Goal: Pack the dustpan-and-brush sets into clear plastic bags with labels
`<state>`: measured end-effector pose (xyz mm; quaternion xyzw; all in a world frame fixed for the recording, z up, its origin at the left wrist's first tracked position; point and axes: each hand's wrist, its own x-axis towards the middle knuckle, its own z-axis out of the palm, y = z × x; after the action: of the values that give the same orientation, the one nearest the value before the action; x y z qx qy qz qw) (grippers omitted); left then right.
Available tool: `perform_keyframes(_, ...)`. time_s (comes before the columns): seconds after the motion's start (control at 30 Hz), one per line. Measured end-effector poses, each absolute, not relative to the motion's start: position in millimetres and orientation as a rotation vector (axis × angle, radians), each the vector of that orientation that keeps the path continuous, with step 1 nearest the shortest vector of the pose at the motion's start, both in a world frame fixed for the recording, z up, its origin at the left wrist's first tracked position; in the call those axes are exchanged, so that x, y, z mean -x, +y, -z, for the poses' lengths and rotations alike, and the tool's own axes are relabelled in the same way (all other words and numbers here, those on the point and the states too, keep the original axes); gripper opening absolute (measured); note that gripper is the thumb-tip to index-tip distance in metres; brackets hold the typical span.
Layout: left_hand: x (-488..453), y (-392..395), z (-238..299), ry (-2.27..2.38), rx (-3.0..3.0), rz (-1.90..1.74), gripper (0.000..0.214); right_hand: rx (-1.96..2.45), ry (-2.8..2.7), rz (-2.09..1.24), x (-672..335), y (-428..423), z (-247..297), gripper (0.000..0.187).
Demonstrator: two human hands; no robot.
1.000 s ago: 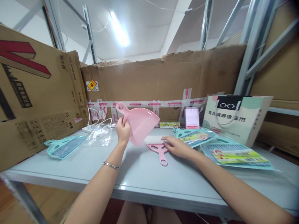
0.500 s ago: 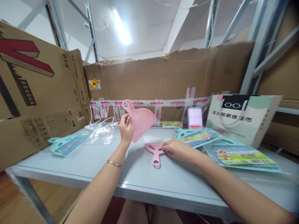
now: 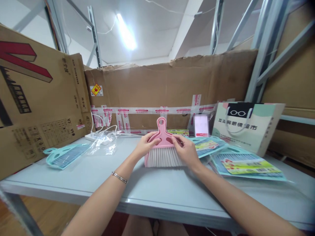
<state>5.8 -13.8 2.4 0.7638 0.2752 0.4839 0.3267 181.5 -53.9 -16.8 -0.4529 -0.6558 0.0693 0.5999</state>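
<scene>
2 hands (image 3: 189,151) now hold brush (image 3: 165,152) and dustpan (image 3: 146,160) together.

"V3" and "V6" on left carton (image 3: 46,98); "眼镜超市" on bag (image 3: 253,133)

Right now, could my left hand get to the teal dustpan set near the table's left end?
Probably yes, once it lets go: your left hand is on the pink brush. The clear plastic lies between it and the teal dustpan set, but looks low enough to reach past.

1 head-worn camera looks forward and down across the near table (image 3: 157,186).
</scene>
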Motion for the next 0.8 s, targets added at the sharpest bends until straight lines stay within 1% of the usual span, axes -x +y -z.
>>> perform_keyframes(0.07, -7.9, -14.3, -1.2, 0.718, -2.036, -1.252, 0.041, 1.055, -1.501, -0.104, -180.0, -51.4, 17.8, 0.025)
perform_keyframes(0.2, -8.7, -14.8, -1.1, 0.741, -2.096, -1.298, 0.035, 1.162, -1.425, 0.109, -182.5, -43.9, 15.8, 0.026)
perform_keyframes(0.27, -8.0, -15.5, -1.8, 0.758, -2.115, -1.308, 0.033, 1.165, -1.439, -0.005, -185.6, -38.9, 9.8, 0.033)
perform_keyframes(0.33, -6.7, -16.3, -2.7, 0.757, -2.139, -1.296, 0.033, 1.100, -1.535, -0.311, -187.9, -33.8, 0.7, 0.040)
perform_keyframes(0.4, -4.9, -16.9, -3.6, 0.756, -2.175, -1.277, 0.033, 1.006, -1.634, -0.625, -188.2, -29.3, -9.8, 0.041)
perform_keyframes(0.5, -2.2, -17.0, -4.8, 0.798, -2.252, -1.261, 0.031, 0.952, -1.677, -0.864, -184.5, -24.3, -22.0, 0.043)
perform_keyframes(0.57, -1.5, -17.1, -5.3, 0.853, -2.319, -1.302, 0.029, 0.958, -1.643, -0.908, -179.3, -22.5, -25.1, 0.045)
perform_keyframes(0.67, -3.4, -18.6, -5.9, 0.912, -2.356, -1.440, 0.025, 0.945, -1.587, -0.843, -169.1, -22.1, -23.1, 0.043)
perform_keyframes(0.8, -8.5, -22.2, -8.8, 0.933, -2.168, -1.526, 0.026, 0.915, -1.540, -0.749, -157.4, -24.5, -17.6, 0.038)
